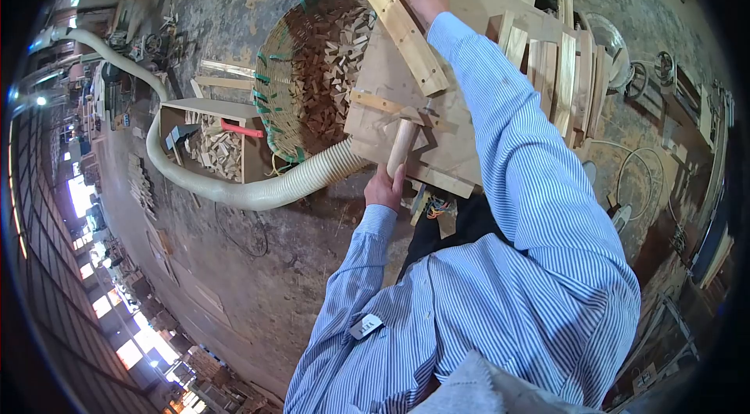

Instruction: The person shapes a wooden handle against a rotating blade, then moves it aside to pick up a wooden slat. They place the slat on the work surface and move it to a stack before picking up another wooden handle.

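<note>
My left hand (383, 187) is closed around the lower end of a round wooden handle (401, 146) at the near edge of the worktable (375, 133). The handle's upper end meets a thin wooden strip (383, 105) and a small metal part (428, 107). At the far side of the table, my right hand (429, 0) has its fingers curled in; anything in them is hidden. Beside it, a long wooden bar with holes (398, 27) lies slantwise, overhanging the table's far left corner.
Left of the table stands a woven basket (273, 74) full of small wood pieces. A ribbed hose (289, 186) runs beneath it, past a wooden box (251, 156) of offcuts with a red-handled tool (241, 129). Wooden slats (566, 78) are stacked on the right.
</note>
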Demonstrator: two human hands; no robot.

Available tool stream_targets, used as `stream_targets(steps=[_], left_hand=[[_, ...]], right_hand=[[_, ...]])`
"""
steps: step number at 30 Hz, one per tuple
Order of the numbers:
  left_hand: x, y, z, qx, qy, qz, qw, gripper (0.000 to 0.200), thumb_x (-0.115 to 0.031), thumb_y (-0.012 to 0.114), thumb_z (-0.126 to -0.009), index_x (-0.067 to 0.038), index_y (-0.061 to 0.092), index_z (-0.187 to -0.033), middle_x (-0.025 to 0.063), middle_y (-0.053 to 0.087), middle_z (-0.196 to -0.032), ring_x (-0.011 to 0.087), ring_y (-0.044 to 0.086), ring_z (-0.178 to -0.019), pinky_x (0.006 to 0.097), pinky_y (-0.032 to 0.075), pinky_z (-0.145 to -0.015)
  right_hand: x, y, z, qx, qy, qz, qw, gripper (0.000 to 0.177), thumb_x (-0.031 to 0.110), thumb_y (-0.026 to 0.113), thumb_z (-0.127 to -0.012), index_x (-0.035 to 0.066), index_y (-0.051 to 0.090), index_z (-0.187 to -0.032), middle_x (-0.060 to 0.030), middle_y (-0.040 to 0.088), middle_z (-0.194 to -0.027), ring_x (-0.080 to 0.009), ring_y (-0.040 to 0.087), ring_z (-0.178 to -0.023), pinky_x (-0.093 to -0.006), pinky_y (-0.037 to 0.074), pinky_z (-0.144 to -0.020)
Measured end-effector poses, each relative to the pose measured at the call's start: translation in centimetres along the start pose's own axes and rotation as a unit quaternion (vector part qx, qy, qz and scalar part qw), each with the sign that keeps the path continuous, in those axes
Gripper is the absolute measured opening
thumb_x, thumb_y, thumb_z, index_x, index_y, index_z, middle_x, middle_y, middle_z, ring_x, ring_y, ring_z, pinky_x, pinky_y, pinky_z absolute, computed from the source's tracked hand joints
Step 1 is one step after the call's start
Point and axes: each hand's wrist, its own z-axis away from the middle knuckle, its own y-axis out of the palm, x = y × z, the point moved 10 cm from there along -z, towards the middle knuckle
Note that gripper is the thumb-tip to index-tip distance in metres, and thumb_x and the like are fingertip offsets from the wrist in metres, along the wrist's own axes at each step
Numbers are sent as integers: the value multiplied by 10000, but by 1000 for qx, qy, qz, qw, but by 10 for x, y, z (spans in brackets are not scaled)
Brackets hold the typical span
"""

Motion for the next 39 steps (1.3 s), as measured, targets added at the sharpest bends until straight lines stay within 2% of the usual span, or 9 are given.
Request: stream_targets(steps=[6,11,14,19,23,25,29,36,39], left_hand=[[23,5,17,4,-1,16,1000,530,-549,509,-1005,-38,599,-1115,274,695,-860,483,677,-857,569,520,-747],[36,5,34,9,-5,30,999,517,-538,509,-1006,-46,602,-1136,270,700,-880,485,676,-865,567,521,-746],[41,3,43,5,-2,20,1000,506,-529,513,-1006,-53,604,-1148,270,702,-887,486,677,-866,565,523,-748],[57,2,53,-1,-33,16,999,486,-517,562,-991,-47,622,-1096,247,708,-856,464,689,-857,534,529,-744],[58,-5,70,61,-88,89,990,600,-589,567,-968,-42,623,-1211,240,723,-874,443,703,-844,510,557,-750],[66,-5,71,18,-31,18,999,581,-599,565,-966,-46,615,-1136,211,718,-817,424,707,-819,508,557,-742],[68,-10,84,-6,14,74,997,560,-590,534,-984,-42,581,-1084,238,710,-907,446,698,-850,532,552,-752],[77,-9,85,27,20,76,997,582,-608,518,-979,-38,590,-1067,236,714,-923,446,698,-863,534,555,-758],[80,-8,84,18,33,102,994,572,-610,522,-977,-48,612,-1038,238,715,-932,447,696,-863,533,550,-762]], right_hand=[[52,-16,66,-19,-142,62,988,274,192,625,-919,58,717,-1140,-236,708,-1092,-418,667,-1027,-484,524,-933],[72,17,86,67,-229,165,957,383,132,470,-979,124,601,-1340,-259,688,-1124,-435,670,-1040,-536,531,-903],[74,33,86,150,-207,218,942,385,142,439,-993,150,584,-1349,-276,683,-1110,-454,674,-1030,-538,538,-880],[42,45,91,75,-232,159,957,334,211,459,-999,160,628,-1283,-275,686,-1122,-455,672,-1037,-555,522,-906],[29,13,131,90,-89,-1,992,398,342,662,-951,58,675,-1230,-213,709,-1165,-376,675,-1095,-471,523,-945],[26,0,149,37,-140,5,989,410,381,689,-941,56,687,-1191,-213,726,-1107,-342,706,-1035,-444,540,-895],[11,-29,189,-53,-176,86,979,307,271,637,-960,39,676,-1157,-212,729,-1069,-374,707,-1001,-441,551,-848],[-5,-27,222,11,-200,199,959,322,144,534,-990,45,597,-1290,-226,668,-1223,-404,638,-1138,-461,493,-976],[13,-31,240,40,-153,234,959,377,203,573,-975,55,585,-1322,-215,652,-1245,-401,619,-1170,-477,483,-998]])
